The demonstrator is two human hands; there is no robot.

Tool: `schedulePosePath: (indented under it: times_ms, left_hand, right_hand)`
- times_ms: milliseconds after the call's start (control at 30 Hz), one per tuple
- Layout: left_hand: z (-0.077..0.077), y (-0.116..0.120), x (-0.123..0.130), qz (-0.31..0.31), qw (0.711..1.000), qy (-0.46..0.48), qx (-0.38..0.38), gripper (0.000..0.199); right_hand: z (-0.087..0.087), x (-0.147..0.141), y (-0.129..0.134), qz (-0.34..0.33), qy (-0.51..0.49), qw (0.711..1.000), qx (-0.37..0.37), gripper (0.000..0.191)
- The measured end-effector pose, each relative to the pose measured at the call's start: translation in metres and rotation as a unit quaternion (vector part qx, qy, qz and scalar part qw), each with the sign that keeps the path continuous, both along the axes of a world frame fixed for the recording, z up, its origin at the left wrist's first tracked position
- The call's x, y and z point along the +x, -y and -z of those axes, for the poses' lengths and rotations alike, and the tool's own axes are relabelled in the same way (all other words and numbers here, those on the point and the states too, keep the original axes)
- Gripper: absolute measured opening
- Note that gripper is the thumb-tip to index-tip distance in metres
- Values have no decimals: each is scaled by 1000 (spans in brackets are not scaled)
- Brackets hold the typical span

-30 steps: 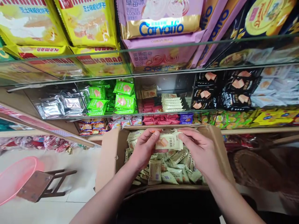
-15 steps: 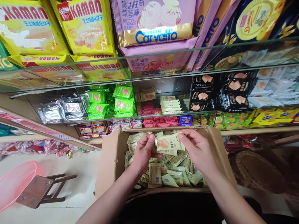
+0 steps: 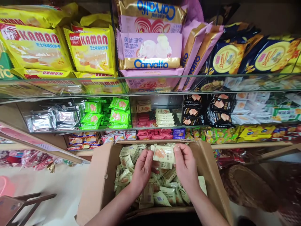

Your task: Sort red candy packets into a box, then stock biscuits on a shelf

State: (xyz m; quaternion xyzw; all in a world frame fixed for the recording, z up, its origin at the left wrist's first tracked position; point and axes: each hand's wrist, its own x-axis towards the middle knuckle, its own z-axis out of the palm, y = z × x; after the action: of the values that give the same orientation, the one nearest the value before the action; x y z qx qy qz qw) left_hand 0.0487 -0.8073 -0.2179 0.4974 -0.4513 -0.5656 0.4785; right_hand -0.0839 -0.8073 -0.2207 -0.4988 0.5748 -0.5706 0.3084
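Between my two hands, above an open cardboard box point(image 3: 95, 182), is a cream-coloured snack packet point(image 3: 164, 153) with a cake picture on its front. My left hand point(image 3: 144, 168) pinches its left end between thumb and fingers. At the right end, my right hand point(image 3: 187, 164) grips it the same way. Beneath my hands the box is filled with many loose packets point(image 3: 162, 196) of the same cream colour, lying at all angles. A short stack of like packets point(image 3: 164, 118) stands on the shelf just behind the box.
Glass-fronted shelves hold yellow wafer packs point(image 3: 90, 50), purple cookie packs point(image 3: 150, 50), green packets point(image 3: 118, 116) and black packets point(image 3: 192, 111). A wooden stool point(image 3: 14, 207) and a pink basin point(image 3: 6, 186) stand at left. A round woven basket point(image 3: 249, 186) sits at right.
The view has tilted up, so shelves and box appear lower and more of the upper packs shows. Both hands still hold the packet, its front now turned more squarely towards me.
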Motion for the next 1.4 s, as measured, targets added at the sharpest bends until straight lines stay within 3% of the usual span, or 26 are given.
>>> schedulePosePath:
  times_ms: [200,333,600,767,900,1000,1133,1233,1333,1400]
  left_hand:
    - [9,-2,5,13,999,34,-21,33]
    - [13,-1,7,35,998,40,-15,30]
    - [11,2,17,93,986,109,-90,33]
    - [2,2,22,169,984,53,-2,33]
    - [-2,0,24,232,972,40,24,33]
    - [0,-2,22,208,977,27,36,34]
    - [3,-5,14,131,990,-13,53,32]
    - [6,-7,13,133,990,-9,52,29]
    - [7,-8,20,155,986,2,58,32]
    - [6,-8,27,153,986,7,58,35]
  right_hand:
    - [13,4,1,9,-21,999,29,22]
    - [18,6,2,13,-29,999,8,22]
    - [10,-4,1,7,-21,999,28,24]
    - [6,-7,5,-12,12,1000,22,24]
    - [8,-7,6,-55,54,997,32,22]
    - [9,-5,4,-61,126,989,42,26]
    - [11,5,-4,-101,244,961,88,31]
    - [16,9,-7,-107,301,941,109,29]
    - [19,0,-7,-77,304,945,89,29]
    - [14,-8,-7,-109,260,957,67,23]
